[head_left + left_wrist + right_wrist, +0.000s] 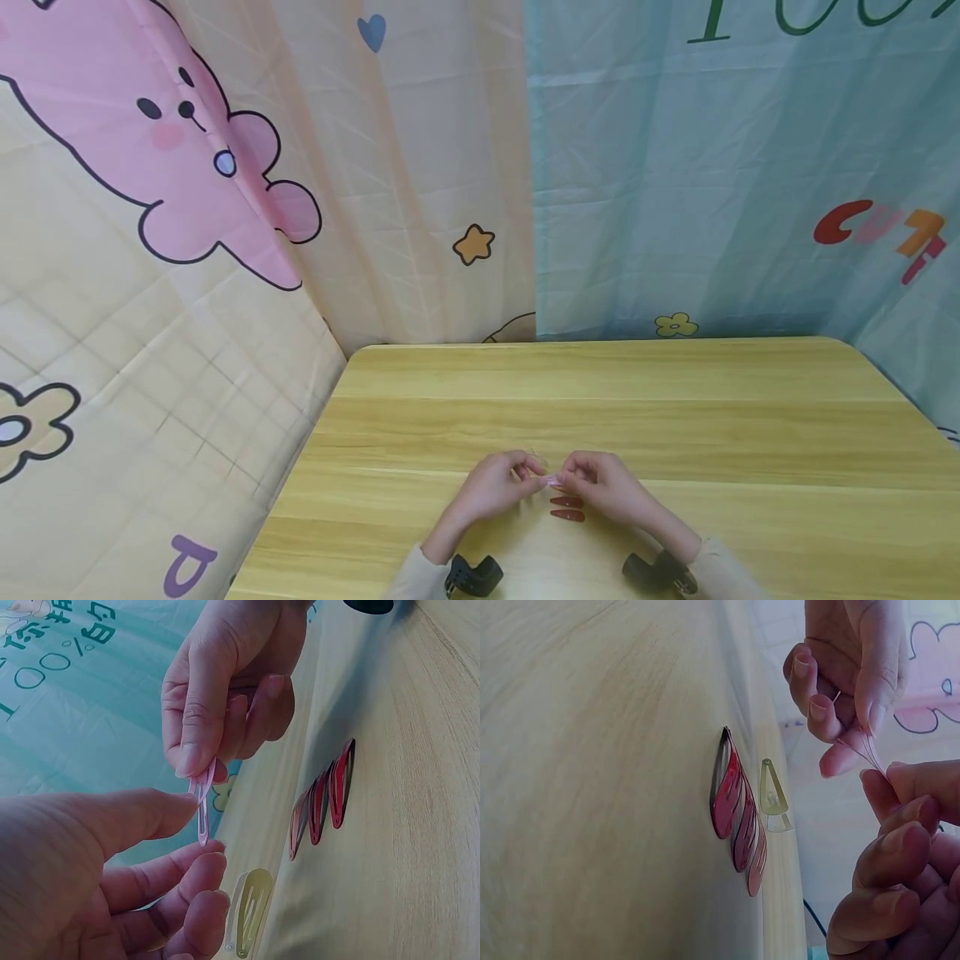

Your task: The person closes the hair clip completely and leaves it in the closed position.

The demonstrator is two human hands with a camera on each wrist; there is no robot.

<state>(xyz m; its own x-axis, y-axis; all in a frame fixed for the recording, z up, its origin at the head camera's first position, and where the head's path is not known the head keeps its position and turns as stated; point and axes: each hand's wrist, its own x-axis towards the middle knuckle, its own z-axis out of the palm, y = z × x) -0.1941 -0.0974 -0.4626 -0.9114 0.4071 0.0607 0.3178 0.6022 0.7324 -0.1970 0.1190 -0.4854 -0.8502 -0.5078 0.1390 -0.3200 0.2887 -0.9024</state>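
Observation:
Between my two hands is a small pink snap hair clip (201, 796), its thin arms slightly apart in the right wrist view. My right hand (609, 485) pinches one end between thumb and index finger, the other fingers curled in. At the opposite end, my left hand (498, 483) has its thumb against the clip and index fingertip close by, pinching it. Three reddish hair clips (341, 784) lie in a slanting row on the table below the hands. Beyond them are a yellow-green hair clip (772, 787) and a pale one (780, 823), mostly hidden in the head view.
The wooden table (420, 400) stretches away to patterned curtains (435, 167) at its back and sides. Dark wrist-worn devices, one at the left wrist (474, 575) and one at the right (660, 573), sit close over the table near the front.

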